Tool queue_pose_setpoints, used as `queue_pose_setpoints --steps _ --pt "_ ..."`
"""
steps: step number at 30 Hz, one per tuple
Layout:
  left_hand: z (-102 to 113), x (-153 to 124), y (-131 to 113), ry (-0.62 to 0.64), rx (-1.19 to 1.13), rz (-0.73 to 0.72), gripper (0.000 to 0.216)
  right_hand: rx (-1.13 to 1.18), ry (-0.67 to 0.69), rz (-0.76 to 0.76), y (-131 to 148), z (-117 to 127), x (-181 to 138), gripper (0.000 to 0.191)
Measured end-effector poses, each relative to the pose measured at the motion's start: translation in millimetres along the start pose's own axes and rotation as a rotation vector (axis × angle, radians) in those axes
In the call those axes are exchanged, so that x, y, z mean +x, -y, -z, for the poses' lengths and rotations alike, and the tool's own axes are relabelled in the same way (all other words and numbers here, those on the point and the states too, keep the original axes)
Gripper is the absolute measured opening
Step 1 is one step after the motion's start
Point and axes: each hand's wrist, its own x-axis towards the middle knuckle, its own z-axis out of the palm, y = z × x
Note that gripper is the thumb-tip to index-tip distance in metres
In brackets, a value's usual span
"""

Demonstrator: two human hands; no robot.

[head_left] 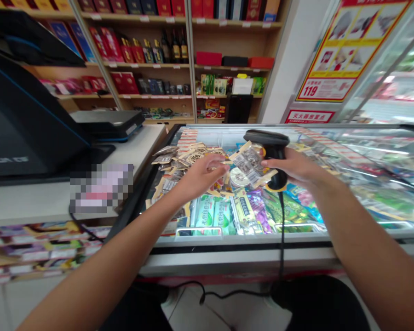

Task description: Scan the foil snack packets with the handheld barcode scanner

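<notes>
My right hand [291, 165] is closed around the handle of a black barcode scanner [267, 138], whose cord hangs down in front. Between its thumb and fingers it also pinches the right edge of a small clear snack packet [250, 165] with a printed barcode label. My left hand [205, 177] hovers just left of that packet, fingers apart and slightly curved, holding nothing. Under and beyond it lies a pile of similar snack packets [193, 154] on the glass top of a display freezer [251, 243]. Whether my left fingers touch the pile cannot be told.
Green-and-white packs [214, 214] show through the freezer's glass. On the left counter [37, 200] stand a dark checkout terminal [31, 124] and a scale [106, 122]. A black cable [234, 293] loops low in front. Shelves of boxes and bottles [175, 48] line the back.
</notes>
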Motion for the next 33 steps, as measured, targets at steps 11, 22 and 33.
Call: queue_pose_setpoints --steps 11,22,33 --pt "1.9 4.0 9.6 -0.316 0.245 -0.152 0.019 0.133 0.111 0.008 10.9 -34.2 -14.4 0.04" --pt "13.4 7.4 20.5 -0.454 0.817 -0.365 0.016 0.028 0.48 0.1 12.4 -32.4 -30.6 0.029" --pt "14.1 6.5 19.6 -0.424 0.815 -0.313 0.033 0.181 0.435 0.101 11.4 -32.9 -27.1 0.019"
